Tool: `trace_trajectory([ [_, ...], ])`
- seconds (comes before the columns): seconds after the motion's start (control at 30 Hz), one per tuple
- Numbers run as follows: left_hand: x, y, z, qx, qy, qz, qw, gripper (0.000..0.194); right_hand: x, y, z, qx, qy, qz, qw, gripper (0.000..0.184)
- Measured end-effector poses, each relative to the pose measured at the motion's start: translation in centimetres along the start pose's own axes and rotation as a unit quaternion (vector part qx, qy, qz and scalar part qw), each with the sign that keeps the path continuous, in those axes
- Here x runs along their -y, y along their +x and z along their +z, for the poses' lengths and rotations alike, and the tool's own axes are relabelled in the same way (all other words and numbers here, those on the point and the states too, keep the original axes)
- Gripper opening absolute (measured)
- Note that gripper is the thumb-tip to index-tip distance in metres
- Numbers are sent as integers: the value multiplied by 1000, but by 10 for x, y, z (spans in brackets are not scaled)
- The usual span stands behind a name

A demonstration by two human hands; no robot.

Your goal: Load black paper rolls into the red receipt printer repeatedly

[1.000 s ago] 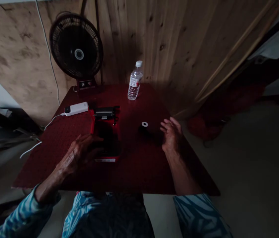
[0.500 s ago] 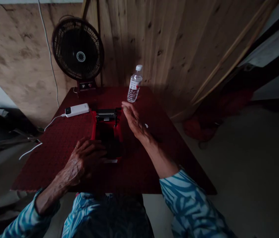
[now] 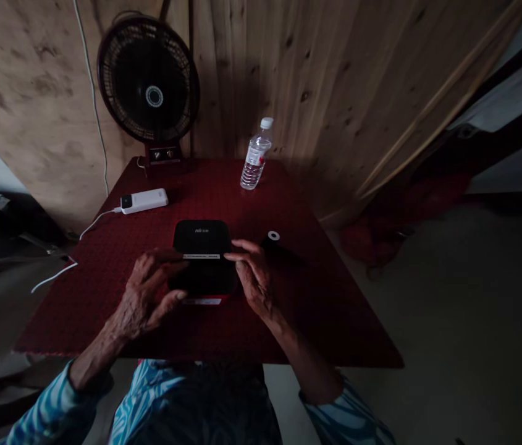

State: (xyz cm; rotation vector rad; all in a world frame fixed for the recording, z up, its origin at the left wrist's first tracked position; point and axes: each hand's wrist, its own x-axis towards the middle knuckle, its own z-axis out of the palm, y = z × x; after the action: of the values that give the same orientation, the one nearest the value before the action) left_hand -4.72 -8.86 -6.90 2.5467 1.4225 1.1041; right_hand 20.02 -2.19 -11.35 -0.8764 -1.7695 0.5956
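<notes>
A black-topped receipt printer [image 3: 202, 259] with a red base sits shut near the middle of the red table [image 3: 316, 303]. A white paper strip crosses its top. My left hand [image 3: 149, 293] rests against its left side, with the fingers reaching onto the lid. My right hand [image 3: 251, 275] lies at its right side, fingertips on the lid by the strip. Neither hand appears to grip it. Just right of my right hand, a dark roll with a white core [image 3: 273, 238] lies on the table.
A plastic water bottle [image 3: 256, 154] stands at the table's far edge. A white power bank [image 3: 144, 201] lies at the far left, its white cable running over the left edge. A black desk fan [image 3: 149, 80] stands behind, against a wooden wall [image 3: 316, 74].
The black lid now covers the printer's exposed mechanism. My right hand has come down from above the table's middle onto the printer's right side. The dark roll stays in place.
</notes>
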Motion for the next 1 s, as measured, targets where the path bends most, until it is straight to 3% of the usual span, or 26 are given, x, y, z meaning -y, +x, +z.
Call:
trace_trajectory([
  [0.13,9,-3,0,33,24,-60,997,50,-5,-3,1,1,-7,-6,1000,34],
  [0.33,15,-12,5,39,14,-60,997,50,-9,-8,0,12,-25,-9,1000,34],
  [0.5,13,-12,4,45,-64,-129,989,48,-8,-12,2,9,-37,10,999,36],
  [0.6,4,-5,4,-18,-173,-234,957,47,-5,-16,3,-1,-28,39,999,38],
  [0.7,-3,5,5,-83,-268,-347,895,51,-6,-20,4,-20,-16,85,996,41],
  [0.87,0,14,9,-60,-391,-421,816,66,-13,-24,7,-30,-7,120,992,42],
  [1.0,9,11,13,-27,-424,-416,804,71,-15,-24,11,-16,26,99,995,40],
])
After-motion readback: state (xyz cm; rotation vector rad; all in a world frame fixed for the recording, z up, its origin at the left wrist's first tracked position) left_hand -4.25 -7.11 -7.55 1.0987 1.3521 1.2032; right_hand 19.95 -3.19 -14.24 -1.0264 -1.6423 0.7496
